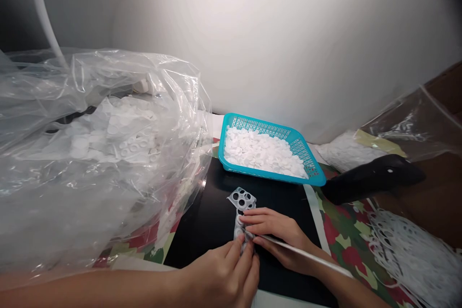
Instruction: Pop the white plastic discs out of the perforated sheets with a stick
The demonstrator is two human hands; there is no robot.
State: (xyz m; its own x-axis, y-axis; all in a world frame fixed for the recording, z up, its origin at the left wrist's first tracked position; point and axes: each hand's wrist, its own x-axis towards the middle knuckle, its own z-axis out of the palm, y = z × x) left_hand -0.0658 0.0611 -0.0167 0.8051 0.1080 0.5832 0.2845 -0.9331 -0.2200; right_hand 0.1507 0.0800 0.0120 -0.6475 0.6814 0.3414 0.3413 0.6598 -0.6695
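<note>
Perforated white plastic strip (241, 200) is resting over a black mat (202, 236), its lower end being pinched by the left hand (224, 276), whose fingers (236, 255) are clenching it. The right hand (272, 231) is grasping a thin white rod (303, 253) against the strip. White discs (260, 151) are filling a teal basket (267, 127) just beyond.

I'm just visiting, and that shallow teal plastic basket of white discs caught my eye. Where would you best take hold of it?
Probably by the rim of the shallow teal plastic basket, gripped at opposite sides, coming from above. It is a low, open tray with a raised edge, and the white discs fill its middle, so the rim is the free part.
</note>
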